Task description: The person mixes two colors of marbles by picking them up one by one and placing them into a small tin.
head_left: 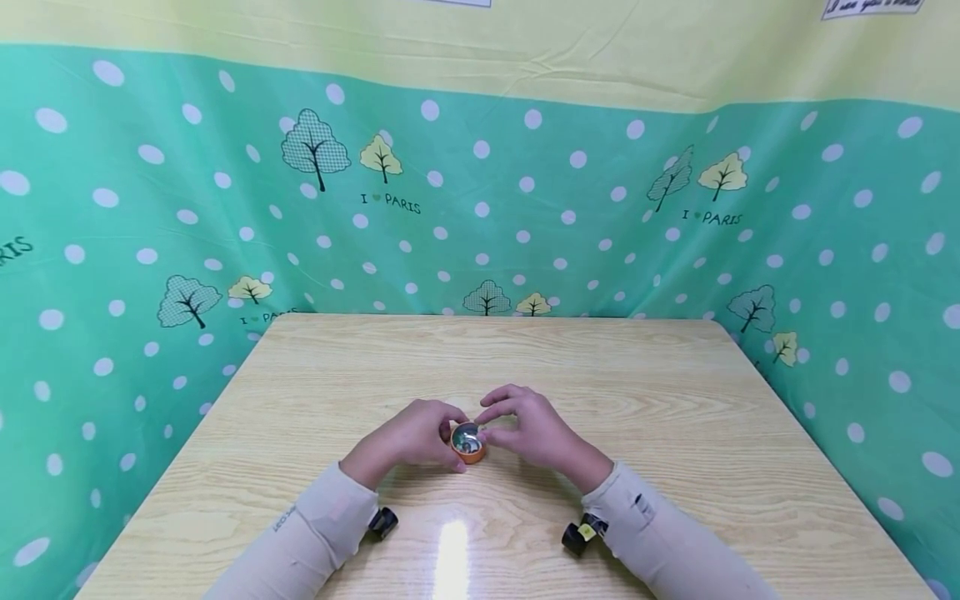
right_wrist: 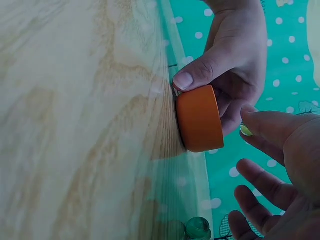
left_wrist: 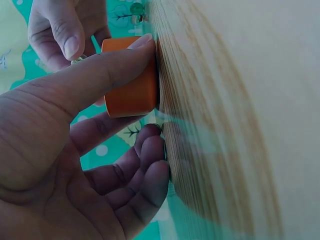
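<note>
From the left, the left hand (head_left: 420,429) curls thumb and forefinger round the sides of a small orange cup (head_left: 470,458), with its other fingers loosely bent beside the table (head_left: 600,358); to do this well, I would keep that grip firm but light, the cup flat on the wood and the thumb below the rim, so that the mouth is left free. The cup stands upright near the middle of the tabletop, between the two hands; its outer wall is plain, smooth orange, drawn in a little at the base, and its round mouth shows shiny, glassy contents (head_left: 468,443), too small to count. Just right of it, the right hand (head_left: 532,429) holds thumb and forefinger narrow on a little yellow-green glassy piece (right_wrist: 246,130) close by the mouth, the remaining fingers spread loosely apart; something so smooth could easily slip, so the pinch is best kept on its middle, moved slowly and loosened only low over the opening, if it is to go in, though I cannot tell whether it is going in or coming out. A green glassy ball (right_wrist: 198,228) also shows on the table in the right wrist view, and deserves a wide berth from the sleeve
</note>
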`<state>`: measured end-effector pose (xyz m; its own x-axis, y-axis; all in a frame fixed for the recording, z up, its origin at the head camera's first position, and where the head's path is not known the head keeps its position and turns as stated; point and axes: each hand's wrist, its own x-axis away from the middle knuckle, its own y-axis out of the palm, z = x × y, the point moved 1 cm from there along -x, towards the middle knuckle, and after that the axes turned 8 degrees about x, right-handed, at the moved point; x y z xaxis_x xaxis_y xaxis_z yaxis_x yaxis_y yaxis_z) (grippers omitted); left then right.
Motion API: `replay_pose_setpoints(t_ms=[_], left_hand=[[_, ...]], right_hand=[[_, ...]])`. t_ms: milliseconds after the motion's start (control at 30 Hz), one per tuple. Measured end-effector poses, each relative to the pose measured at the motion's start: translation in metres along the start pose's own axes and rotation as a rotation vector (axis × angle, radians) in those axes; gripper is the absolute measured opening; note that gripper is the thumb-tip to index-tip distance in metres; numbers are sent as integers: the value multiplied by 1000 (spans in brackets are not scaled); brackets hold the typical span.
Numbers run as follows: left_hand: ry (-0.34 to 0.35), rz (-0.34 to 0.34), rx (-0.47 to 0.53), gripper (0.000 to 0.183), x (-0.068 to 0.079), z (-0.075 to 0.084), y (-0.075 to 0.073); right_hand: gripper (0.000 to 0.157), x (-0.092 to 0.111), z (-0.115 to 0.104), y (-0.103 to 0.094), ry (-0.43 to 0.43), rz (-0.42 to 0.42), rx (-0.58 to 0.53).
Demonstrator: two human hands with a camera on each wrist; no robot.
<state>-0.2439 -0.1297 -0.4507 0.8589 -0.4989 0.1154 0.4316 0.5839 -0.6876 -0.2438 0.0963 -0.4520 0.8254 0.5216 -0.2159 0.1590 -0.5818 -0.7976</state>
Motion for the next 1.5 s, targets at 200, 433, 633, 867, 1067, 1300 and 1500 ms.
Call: replay_pose_setpoints(t_ms=[200, 433, 633, 867, 1067, 1300, 1500], left_hand=[[-9, 6, -2, 50, -1, -2, 0], [-8, -34, 60, 66, -1, -1, -1], [4, -63, 124, 55, -1, 2, -2], [-21, -55, 144, 57, 0, 4, -2], [-24, -52, 148, 56, 0, 5, -2], [-20, -48, 142, 58, -2, 1, -3], [-47, -51, 176, 58, -3, -1, -4]], right_hand=[[18, 0, 0, 3, -11, -5, 12], [18, 1, -2, 4, -19, -16, 17], [16, 0, -1, 5, -40, -23, 26], [14, 0, -1, 4, -41, -21, 36], [15, 1, -1, -2, 3, -8, 27], [14, 5, 11, -11, 77, 15, -2], [14, 14, 33, -20, 161, 39, -93]])
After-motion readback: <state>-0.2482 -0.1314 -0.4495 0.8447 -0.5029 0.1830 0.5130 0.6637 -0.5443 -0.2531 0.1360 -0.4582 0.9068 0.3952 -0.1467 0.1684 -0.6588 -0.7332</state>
